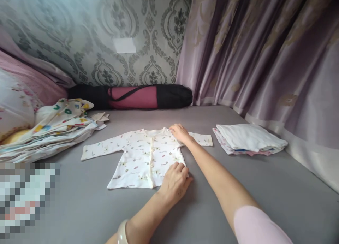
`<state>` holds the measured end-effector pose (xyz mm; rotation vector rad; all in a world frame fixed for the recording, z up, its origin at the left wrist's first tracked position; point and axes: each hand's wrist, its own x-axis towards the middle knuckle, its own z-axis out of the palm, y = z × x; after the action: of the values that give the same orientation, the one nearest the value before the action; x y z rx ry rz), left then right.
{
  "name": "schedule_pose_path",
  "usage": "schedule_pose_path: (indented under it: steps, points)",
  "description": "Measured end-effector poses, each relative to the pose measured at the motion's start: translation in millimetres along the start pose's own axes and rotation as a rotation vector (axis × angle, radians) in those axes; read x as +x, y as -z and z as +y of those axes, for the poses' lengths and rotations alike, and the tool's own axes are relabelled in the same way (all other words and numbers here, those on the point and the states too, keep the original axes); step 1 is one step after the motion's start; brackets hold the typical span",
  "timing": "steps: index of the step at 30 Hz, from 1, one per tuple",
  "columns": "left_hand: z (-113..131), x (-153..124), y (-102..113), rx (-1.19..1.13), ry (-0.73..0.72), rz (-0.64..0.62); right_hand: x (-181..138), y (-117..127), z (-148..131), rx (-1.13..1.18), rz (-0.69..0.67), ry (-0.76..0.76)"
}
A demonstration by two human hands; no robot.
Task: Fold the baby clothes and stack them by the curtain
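A small white baby shirt (137,157) with a printed pattern and front buttons lies flat, sleeves spread, on the grey bed sheet (79,208). My left hand (174,182) rests on the shirt's lower right hem, fingers curled onto the fabric edge. My right hand (180,132) lies on the shirt's right shoulder near the collar, fingers pressed down on the cloth. The right sleeve (202,140) stretches out past my right wrist.
A stack of folded white clothes (249,140) sits to the right. A heap of unfolded printed clothes (53,127) lies at the left by a pink pillow (29,81). A black and pink rolled bag (132,96) lies along the wallpapered wall. Purple curtains (265,53) hang on the right.
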<state>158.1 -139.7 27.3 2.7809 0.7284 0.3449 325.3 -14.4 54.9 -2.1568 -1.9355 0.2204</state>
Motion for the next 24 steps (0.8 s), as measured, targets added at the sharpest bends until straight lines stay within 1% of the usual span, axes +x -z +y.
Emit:
schedule_pose_path:
  steps: [4,9,15,20,24]
  points:
    - [-1,-1,2,0.023,-0.026,-0.033,20,-15,-4,0.026,-0.031,-0.016]
    - [0,-3,3,-0.019,0.001,-0.008,30,-25,-3,0.033,-0.025,-0.015]
    - [2,-3,1,0.032,-0.086,-0.030,34,-41,2,0.011,0.072,0.056]
    - [4,-3,0,0.021,-0.098,-0.051,32,-52,3,-0.072,0.161,0.086]
    - [5,-3,1,-0.006,-0.081,-0.041,31,-54,0,-0.076,0.164,0.070]
